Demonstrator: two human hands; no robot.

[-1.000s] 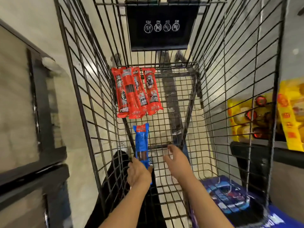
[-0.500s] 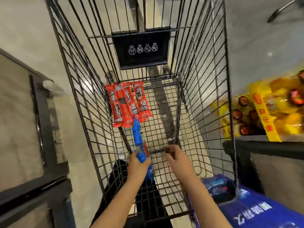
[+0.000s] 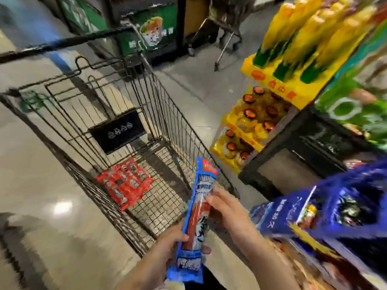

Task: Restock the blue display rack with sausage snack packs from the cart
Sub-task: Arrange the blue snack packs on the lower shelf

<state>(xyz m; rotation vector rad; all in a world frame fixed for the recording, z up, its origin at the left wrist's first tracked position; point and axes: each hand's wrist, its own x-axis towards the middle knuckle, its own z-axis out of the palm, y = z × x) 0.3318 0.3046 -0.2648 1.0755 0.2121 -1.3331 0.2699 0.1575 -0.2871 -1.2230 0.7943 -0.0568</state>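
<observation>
A blue sausage pack [image 3: 198,218] is gripped low by the left hand [image 3: 171,240] and steadied by the right hand's [image 3: 227,208] straight fingers, red packs [image 3: 124,183] lying in the cart [image 3: 167,114] at ten o'clock.

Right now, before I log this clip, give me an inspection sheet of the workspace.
Surface: pale glossy floor; no table.
Job's things: blue pack held out of the cart; red packs on the cart floor; blue display rack at right, blurred.
Clutter: nothing seen.
Grippers: left hand grips the blue pack's lower part; right hand touches its middle.
Cables: nothing seen.
Surroundings: yellow bottle display, green sign.
</observation>
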